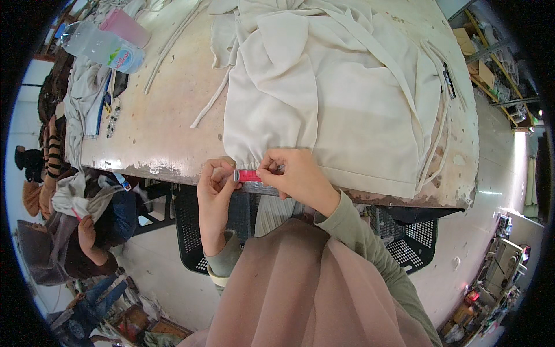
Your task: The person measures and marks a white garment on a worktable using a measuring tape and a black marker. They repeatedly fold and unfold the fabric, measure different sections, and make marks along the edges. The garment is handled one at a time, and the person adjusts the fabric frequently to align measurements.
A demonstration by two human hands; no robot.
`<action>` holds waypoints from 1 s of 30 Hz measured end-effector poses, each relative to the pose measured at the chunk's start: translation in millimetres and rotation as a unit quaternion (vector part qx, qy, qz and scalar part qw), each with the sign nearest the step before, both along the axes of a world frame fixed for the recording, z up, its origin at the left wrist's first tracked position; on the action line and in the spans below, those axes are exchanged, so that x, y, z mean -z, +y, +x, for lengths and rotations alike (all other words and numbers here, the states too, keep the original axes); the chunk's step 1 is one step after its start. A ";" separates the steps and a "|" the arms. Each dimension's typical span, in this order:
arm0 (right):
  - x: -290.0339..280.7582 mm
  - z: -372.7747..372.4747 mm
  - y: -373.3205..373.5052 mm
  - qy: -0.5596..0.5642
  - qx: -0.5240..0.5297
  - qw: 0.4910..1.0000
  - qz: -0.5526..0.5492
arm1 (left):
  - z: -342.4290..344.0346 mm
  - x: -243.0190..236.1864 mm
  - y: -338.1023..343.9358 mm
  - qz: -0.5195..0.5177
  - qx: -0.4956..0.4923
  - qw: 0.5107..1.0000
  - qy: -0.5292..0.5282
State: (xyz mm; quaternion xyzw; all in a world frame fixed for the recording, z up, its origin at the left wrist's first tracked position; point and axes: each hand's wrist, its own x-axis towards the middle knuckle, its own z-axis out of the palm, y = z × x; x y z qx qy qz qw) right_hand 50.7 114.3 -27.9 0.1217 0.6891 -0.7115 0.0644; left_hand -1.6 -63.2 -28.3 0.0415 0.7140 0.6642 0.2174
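A cream garment (364,110) lies spread over the table, with one gathered sleeve (272,104) reaching down to the near edge. Across that sleeve's end runs a short stretch of red measuring tape (248,175) with a metal tip. My left hand (215,188) pinches the tip end between thumb and finger. At the other end my right hand (298,178) is closed, its thumb and fingers gripping the tape against the cloth. The rest of the tape is hidden under my right hand.
On the worn table (173,127) at the far left stand a plastic bottle (104,49) and a pink cup (124,28). Cream cloth strips (173,46) lie nearby. Black perforated baskets (191,231) sit below the front edge. Another person (69,243) handles cloth at the left.
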 end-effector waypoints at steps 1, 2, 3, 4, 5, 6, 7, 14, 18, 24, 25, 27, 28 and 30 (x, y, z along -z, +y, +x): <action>-0.5 -0.4 0.0 -0.001 0.002 1.000 0.006 | -0.5 -1.5 -0.8 -0.013 0.004 1.000 -0.016; -1.0 -0.4 0.0 -0.002 0.004 1.000 0.012 | 0.0 -3.3 -1.1 -0.005 0.006 1.000 -0.006; -1.1 -1.3 -0.4 -0.001 0.006 1.000 0.008 | 0.7 -5.2 -0.9 -0.008 -0.005 1.000 -0.016; -1.2 -1.4 -0.7 -0.005 0.007 1.000 0.016 | 1.6 -7.1 -0.4 -0.007 -0.014 0.999 -0.029; -1.0 -2.0 -1.2 -0.007 0.009 1.000 0.015 | 2.4 -8.5 0.8 -0.020 -0.015 0.999 -0.020; -1.0 -2.3 -1.8 -0.022 0.010 1.000 0.012 | 3.4 -9.3 2.3 -0.028 -0.015 0.999 -0.016; -1.5 -2.1 -2.1 -0.008 0.012 1.000 0.019 | 4.3 -9.9 3.6 -0.029 -0.010 1.000 0.002; -25.9 14.6 21.6 -0.089 -0.047 0.993 -0.063 | 0.4 -3.4 8.4 -0.090 -0.033 0.995 0.022; -44.9 50.8 76.0 -0.150 -0.089 0.984 -0.022 | 0.0 -3.9 5.8 -0.109 -0.035 0.993 0.031; -59.6 110.7 162.1 -0.196 -0.088 0.977 0.009 | -0.8 -6.2 8.6 -0.148 0.001 0.988 0.041; -62.2 119.9 174.2 -0.221 -0.079 0.972 0.028 | -1.5 -6.5 8.8 -0.181 0.012 0.982 0.058; -68.7 139.1 197.1 -0.208 -0.045 0.975 0.072 | -3.9 -7.5 8.5 -0.150 0.014 0.988 0.036; -69.1 147.3 206.1 -0.203 -0.014 0.975 0.088 | -5.2 -8.6 7.4 -0.168 0.012 0.985 0.026; -62.6 160.5 216.5 -0.117 0.040 0.986 0.107 | -7.9 -9.1 6.5 -0.149 0.029 0.988 0.024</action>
